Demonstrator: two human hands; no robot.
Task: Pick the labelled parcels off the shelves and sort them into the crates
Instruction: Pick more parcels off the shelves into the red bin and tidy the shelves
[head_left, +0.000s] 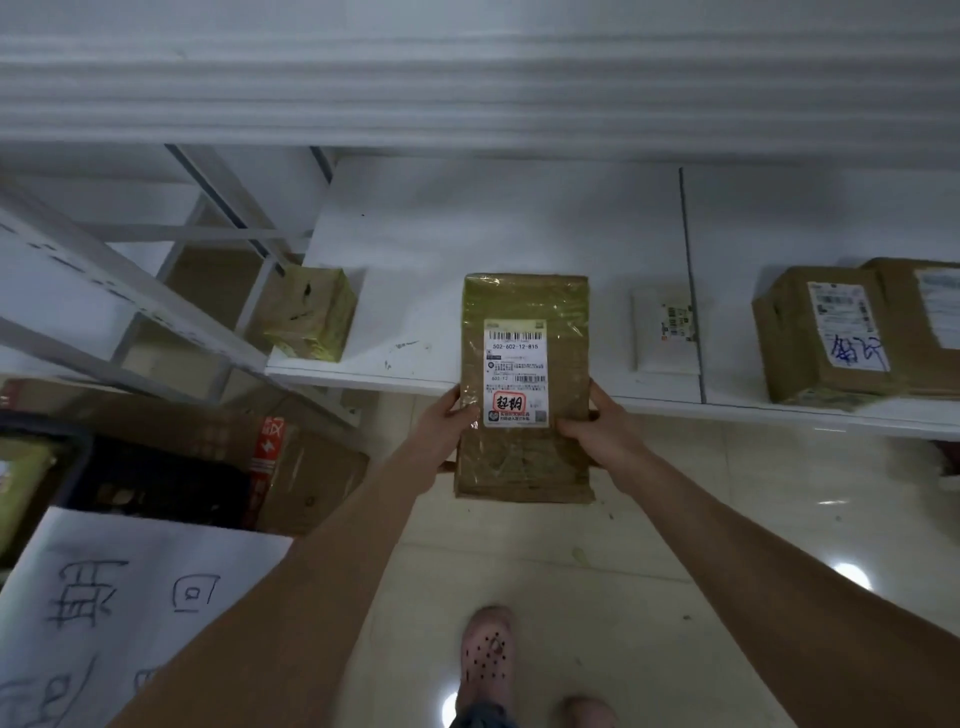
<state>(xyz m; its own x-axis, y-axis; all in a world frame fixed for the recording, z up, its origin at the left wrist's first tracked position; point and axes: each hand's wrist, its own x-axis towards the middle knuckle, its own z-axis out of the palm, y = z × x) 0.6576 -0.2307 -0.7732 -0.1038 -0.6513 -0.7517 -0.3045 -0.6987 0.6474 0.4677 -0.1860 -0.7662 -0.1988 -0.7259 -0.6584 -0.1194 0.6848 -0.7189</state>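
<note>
**Taped parcel gripped in both hands at the shelf edge**

Brown cardboard parcel (563, 374), wrapped in yellowish clear tape, gripped at its two long sides around the lower half. On the left edge, the left hand (447, 421), thumb laid on the top face beside the label, other fingers hidden underneath. On the right edge, the right hand (597, 423), thumb likewise on top, fingers curled under. Far end of the parcel over the front edge of the white shelf (467, 234), near end out over the tiled floor (675, 519). Resting on the shelf or lifted clear: impossible to tell.

White label (515, 358) facing up: barcode at the top, "502-602-12-815" printed beneath, "602-12" lower down, then two handwritten characters ringed in red, with a QR code at the bottom right. Small print too fine to read.

On the shelf, apart from the parcel:
- a small tape-wrapped box (306, 312) at the left end
- a flat white packet (665, 330) with a small label, to the right
- farther right, a brown box (826, 332) with blue handwriting scrawled across its white label, unreadable
- a second brown box (924, 312) close against it

Lower left: a dark crate (83, 457), a carton with red printed tape (311, 483), and a white sheet (130, 597) with large handwritten characters, among them "回". Below, a pink perforated clog (488, 657).
</note>
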